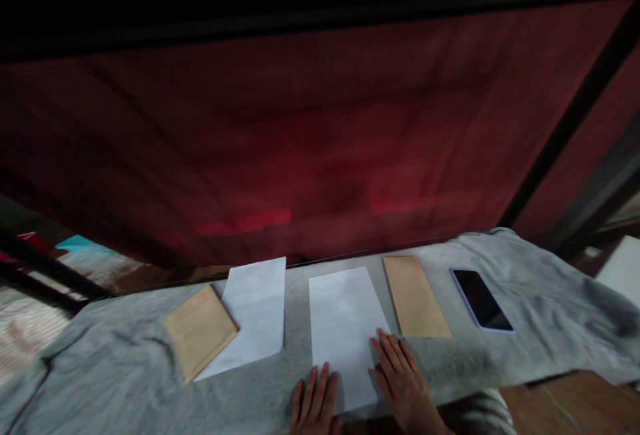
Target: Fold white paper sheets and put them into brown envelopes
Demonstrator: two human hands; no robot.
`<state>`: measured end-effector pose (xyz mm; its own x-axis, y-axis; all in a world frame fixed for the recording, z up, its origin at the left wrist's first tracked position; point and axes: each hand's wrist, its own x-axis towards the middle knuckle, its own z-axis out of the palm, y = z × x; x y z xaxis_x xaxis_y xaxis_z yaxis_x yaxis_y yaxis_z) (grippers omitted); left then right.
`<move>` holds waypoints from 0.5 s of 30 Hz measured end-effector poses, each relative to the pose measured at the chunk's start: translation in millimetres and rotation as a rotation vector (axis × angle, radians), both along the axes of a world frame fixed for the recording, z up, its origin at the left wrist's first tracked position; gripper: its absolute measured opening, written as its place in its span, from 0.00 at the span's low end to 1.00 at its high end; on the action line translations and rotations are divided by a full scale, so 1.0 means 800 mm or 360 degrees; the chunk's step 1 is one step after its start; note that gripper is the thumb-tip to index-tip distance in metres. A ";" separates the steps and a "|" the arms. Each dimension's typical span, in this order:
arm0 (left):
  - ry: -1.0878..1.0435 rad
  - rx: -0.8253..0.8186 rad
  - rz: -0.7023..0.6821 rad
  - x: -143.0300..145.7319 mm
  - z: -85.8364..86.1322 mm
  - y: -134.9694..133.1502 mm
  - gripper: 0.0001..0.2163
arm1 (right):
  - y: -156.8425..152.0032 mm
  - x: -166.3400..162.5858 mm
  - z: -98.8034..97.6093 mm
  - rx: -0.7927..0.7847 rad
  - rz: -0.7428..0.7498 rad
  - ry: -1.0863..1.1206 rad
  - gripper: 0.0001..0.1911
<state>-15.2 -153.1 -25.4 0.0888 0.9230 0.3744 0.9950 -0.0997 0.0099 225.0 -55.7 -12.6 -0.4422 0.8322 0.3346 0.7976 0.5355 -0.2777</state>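
My left hand [314,401] lies flat with fingers stretched out on the near left corner of a white sheet of paper [344,328] in the middle of the table. My right hand [400,376] rests flat and open on that sheet's near right edge, its fingertips close to a brown envelope [416,296]. Neither hand holds anything. A second white sheet [254,315] lies to the left, partly under another brown envelope [199,329].
A grey cloth [550,315] covers the table. A dark phone [482,300] lies face up at the right of the brown envelope. A dark red curtain [320,141] hangs behind the table. Black frame bars cross at left and right.
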 end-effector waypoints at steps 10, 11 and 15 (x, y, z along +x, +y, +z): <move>-0.0362 0.0053 -0.0393 -0.040 0.058 0.014 0.15 | -0.007 0.026 0.018 -0.0530 0.0109 0.0594 0.25; -0.0442 0.0054 -0.0379 -0.036 0.069 0.009 0.15 | -0.007 0.033 0.022 -0.0674 0.0057 0.0743 0.26; -0.0842 -0.0091 -0.0315 -0.022 0.116 -0.015 0.17 | 0.002 0.060 0.040 -0.1123 -0.0117 0.1348 0.30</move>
